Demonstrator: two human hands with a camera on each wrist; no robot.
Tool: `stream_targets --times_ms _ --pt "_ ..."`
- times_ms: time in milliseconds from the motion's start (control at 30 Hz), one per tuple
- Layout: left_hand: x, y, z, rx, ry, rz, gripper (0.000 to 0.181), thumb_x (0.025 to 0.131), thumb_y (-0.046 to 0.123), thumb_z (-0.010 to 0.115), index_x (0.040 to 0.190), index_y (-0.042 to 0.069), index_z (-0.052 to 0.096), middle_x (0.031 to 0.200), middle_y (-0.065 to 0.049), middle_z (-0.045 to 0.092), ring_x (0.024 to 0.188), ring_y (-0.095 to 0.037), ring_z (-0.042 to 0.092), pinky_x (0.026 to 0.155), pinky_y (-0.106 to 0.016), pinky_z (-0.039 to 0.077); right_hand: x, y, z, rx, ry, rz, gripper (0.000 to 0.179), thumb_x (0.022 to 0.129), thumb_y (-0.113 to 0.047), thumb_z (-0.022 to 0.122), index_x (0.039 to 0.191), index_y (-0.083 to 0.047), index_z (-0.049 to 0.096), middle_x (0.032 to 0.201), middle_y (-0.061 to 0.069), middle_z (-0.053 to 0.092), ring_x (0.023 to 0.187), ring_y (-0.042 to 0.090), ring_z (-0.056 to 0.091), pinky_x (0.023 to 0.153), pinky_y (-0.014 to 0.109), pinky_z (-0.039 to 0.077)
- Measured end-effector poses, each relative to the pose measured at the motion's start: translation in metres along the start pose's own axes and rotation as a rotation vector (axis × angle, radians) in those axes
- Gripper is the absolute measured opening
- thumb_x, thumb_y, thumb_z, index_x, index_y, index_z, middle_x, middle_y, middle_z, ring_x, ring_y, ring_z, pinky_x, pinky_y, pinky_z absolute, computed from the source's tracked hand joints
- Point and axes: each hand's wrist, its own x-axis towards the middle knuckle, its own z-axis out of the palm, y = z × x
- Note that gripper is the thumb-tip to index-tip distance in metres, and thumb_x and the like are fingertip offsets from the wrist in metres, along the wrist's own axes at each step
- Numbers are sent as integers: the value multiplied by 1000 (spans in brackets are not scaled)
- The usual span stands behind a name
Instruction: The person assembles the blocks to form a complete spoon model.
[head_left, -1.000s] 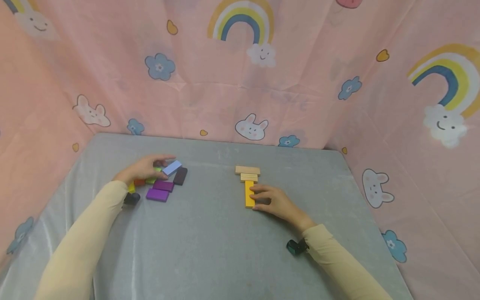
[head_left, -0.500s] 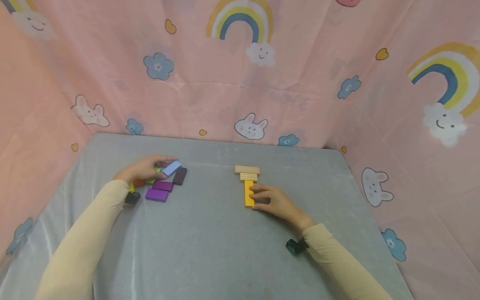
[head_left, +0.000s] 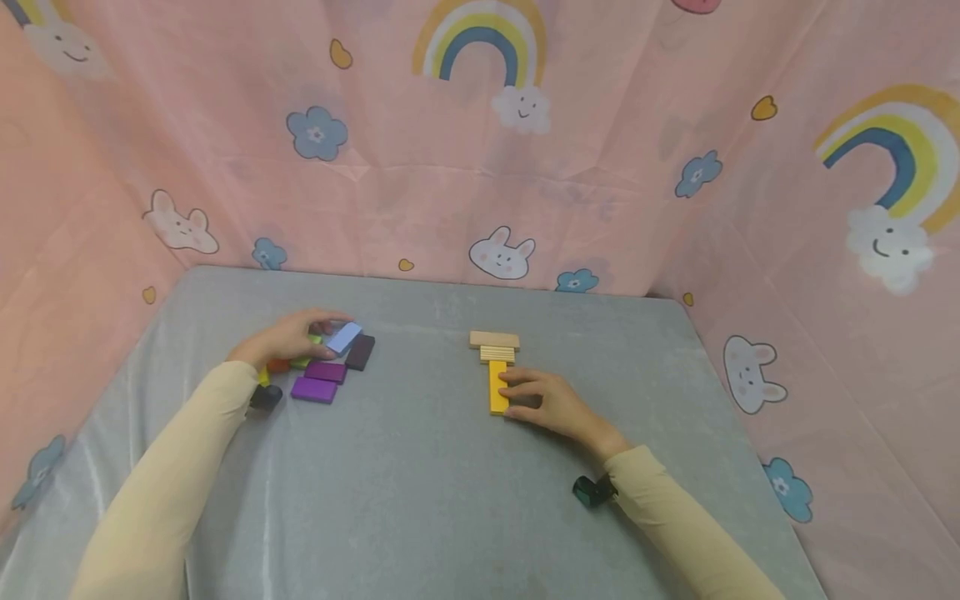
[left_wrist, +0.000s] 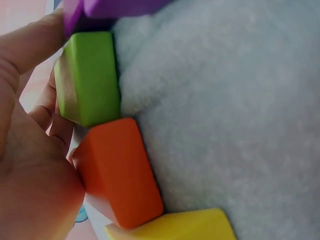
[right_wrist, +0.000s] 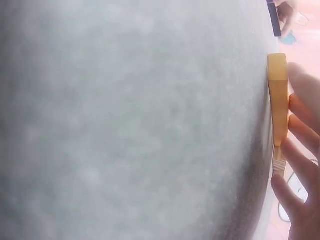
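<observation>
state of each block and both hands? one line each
light blue block: pinched; lifted or not, unclear
left hand: pinching light blue block
dark block: lying flat
plum block: lying flat
purple block: lying flat
green block: partly hidden in head view
orange block: partly hidden in head view
yellow block: partly hidden
golden block: lying lengthwise, touched
right hand: touching golden block
striped block: unheld
wood block: crosswise, unheld

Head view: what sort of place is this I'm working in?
Probably an indoor play or recording corner: pink cartoon-print cloth hangs around a gray cloth-covered table, and small colored blocks lie on it.
</observation>
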Motion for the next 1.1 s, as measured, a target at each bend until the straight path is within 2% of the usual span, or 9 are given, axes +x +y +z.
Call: stream_targets --times_ms 333,567,700,800,900,1000,1100 --pt "-1 1 0 -33 66 13 71 83 22 79 145 12 47 129 -22 59 127 -44 52 108 -63 41 4 1 -2 -35 -1 -17 29 87 -25 75 114 -15 75 135 1 65 137 26 52 113 49 43" --pt "0 6 -1 -98 148 6 74 80 33 82 143 10 49 143 -22 52 135 -44 45 113 -63 35 5 2 -2 -46 -8 -18 28 87 -24 76 114 -15 75 134 1 65 135 26 53 113 49 43" --pt "0 23 3 -151 196 -2 77 77 39 84 141 11 51 147 -18 50 138 -45 40 113 -63 34 5 1 -3 -37 -15 -8 27 88 -24 75 114 -15 75 134 0 65 136 25 53 114 49 42" --pt "2 41 11 -190 220 20 75 76 37 85 140 11 53 144 -17 54 138 -46 41 112 -63 35 5 0 -4 -43 -13 -13 26 89 -24 74 114 -15 75 134 0 65 136 26 53 113 49 43" --pt "5 57 24 -191 239 85 72 74 33 87 136 11 57 139 -15 59 134 -41 48 112 -59 39 5 -1 -4 -49 -9 -16 25 89 -23 74 113 -15 76 133 1 66 135 26 54 113 49 43" --pt "10 72 39 -155 248 163 71 71 32 89 132 9 60 132 -13 64 126 -34 56 110 -54 43 5 -1 -4 -53 -5 -19 24 90 -22 73 113 -15 76 133 1 66 134 26 55 112 49 44" --pt "13 86 54 -132 241 218 70 69 33 90 129 9 63 129 -10 67 122 -30 58 109 -51 45 5 -1 -4 -59 -4 -22 23 91 -21 72 113 -15 76 133 1 66 134 26 55 112 49 44"
